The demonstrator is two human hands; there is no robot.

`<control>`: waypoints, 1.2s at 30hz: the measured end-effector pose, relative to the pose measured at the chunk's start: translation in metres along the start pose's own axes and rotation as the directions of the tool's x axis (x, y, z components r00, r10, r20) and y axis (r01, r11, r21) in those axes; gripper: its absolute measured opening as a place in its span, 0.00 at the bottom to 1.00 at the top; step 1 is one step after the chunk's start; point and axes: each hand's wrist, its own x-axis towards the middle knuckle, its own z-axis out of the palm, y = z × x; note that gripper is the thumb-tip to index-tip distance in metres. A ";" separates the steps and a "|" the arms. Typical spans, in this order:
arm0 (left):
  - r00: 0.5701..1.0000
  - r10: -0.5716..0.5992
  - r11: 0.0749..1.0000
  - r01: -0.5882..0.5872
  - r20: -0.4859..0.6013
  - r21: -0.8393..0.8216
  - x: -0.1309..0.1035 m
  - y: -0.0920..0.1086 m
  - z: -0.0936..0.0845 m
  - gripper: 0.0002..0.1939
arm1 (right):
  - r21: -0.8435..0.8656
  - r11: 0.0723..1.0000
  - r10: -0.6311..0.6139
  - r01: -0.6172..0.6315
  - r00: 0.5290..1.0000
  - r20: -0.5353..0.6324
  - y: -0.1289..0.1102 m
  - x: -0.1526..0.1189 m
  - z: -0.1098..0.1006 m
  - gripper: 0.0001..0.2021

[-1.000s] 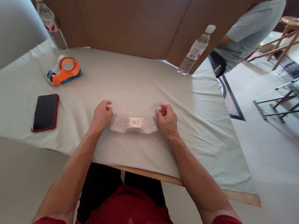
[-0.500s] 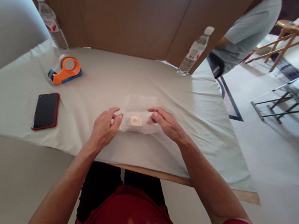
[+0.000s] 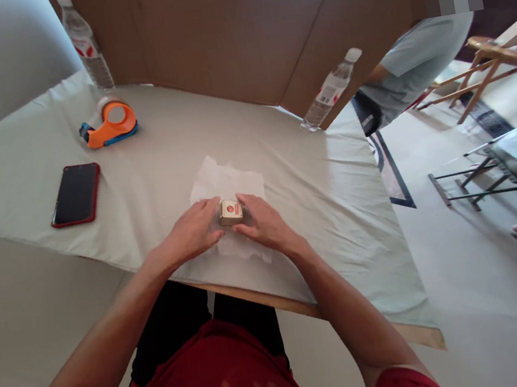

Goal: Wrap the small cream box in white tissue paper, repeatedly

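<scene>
A small cream cardboard box (image 3: 230, 210) with red print on its top sits between my hands, over a thin white wrapping sheet (image 3: 216, 175). From the left, the index finger and thumb of my left hand (image 3: 196, 231) span the box's left side, with the fingertips at its corners. My right hand (image 3: 265, 222) does the same on the right, its thumb at the front edge and its index finger at the back. Part of the sheet spreads out behind the box, and another part shows below my hands.
A phone with a red case (image 3: 75, 195) and an orange tape dispenser (image 3: 113, 123) lie to the left. Water bottles (image 3: 87, 47) (image 3: 331, 90) stand against a brown board (image 3: 214, 37). Beyond the cloth-covered table (image 3: 329, 208), a person in a light shirt (image 3: 428, 55) is at the right.
My hands have closed in on the box from both sides. The translucent sheet that lay over and around the box is now spread flat beneath it, and the box's print shows clearly.
</scene>
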 end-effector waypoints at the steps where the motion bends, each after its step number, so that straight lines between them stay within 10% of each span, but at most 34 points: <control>1: 0.999 -0.019 0.999 0.018 0.038 0.040 0.005 0.000 0.005 0.39 | -0.023 1.000 -0.003 0.004 1.000 0.007 0.001 0.003 0.005 0.30; 9: 0.997 -0.012 0.977 -0.003 0.073 0.214 0.004 -0.001 0.025 0.47 | 0.036 0.980 0.190 -0.194 0.885 -0.426 0.055 -0.043 -0.042 0.25; 14: 0.997 -0.011 0.972 -0.007 0.077 0.235 0.003 0.000 0.026 0.45 | -0.098 0.907 0.345 -0.409 0.857 -0.383 0.104 -0.082 -0.064 0.32; 19: 0.996 -0.009 0.966 -0.014 0.084 0.260 0.004 0.002 0.027 0.43 | -0.219 0.931 0.140 -0.294 0.837 -0.529 0.070 -0.080 -0.065 0.32; 23: 0.996 -0.020 0.963 -0.004 0.089 0.269 0.005 0.005 0.025 0.41 | -0.159 0.986 -0.081 0.042 0.966 -0.246 0.015 -0.047 -0.041 0.20; 28: 0.996 -0.057 0.990 0.065 -0.067 0.123 0.017 -0.006 0.015 0.22 | -0.147 0.981 -0.112 0.123 0.991 0.076 0.002 -0.015 0.003 0.27; 32: 0.939 -0.210 0.972 0.230 -0.273 0.042 0.033 -0.026 0.007 0.15 | -0.169 0.977 -0.113 0.129 0.989 0.099 0.013 -0.018 0.013 0.28; 36: 0.944 -0.275 0.960 0.281 -0.183 0.008 0.051 -0.040 0.008 0.16 | -0.177 0.978 -0.094 0.109 0.992 0.087 0.011 -0.025 0.011 0.29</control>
